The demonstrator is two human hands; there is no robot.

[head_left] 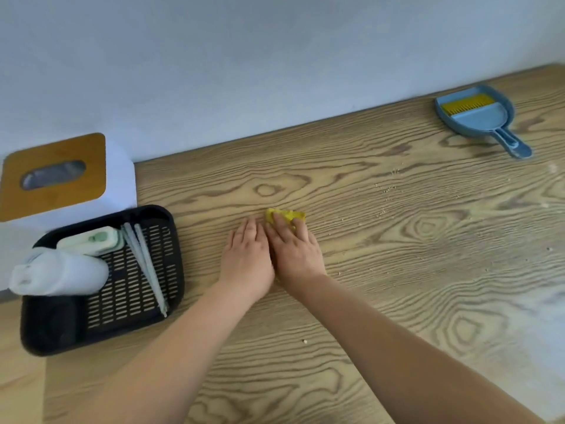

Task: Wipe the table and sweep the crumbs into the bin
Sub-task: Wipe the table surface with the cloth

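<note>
Both forearms cut off at frame bottom. Right hand (295,250) flat, fingers pressing yellow cloth (287,216), mostly hidden; left hand (246,258) flat on bench (397,270) beside it. Crumbs (386,189) tiny, toward far right corner.

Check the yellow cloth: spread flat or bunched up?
Bunched up. The yellow cloth shows only as a small crumpled wad beyond the fingertips of the right hand, which presses it to the table.

Both bare forearms reaching forward, converging. Left hand (247,255) flat, palm down, fingers straight and together. Right hand (295,250) just beside it, touching, fingers extended and pressing downward.
</note>
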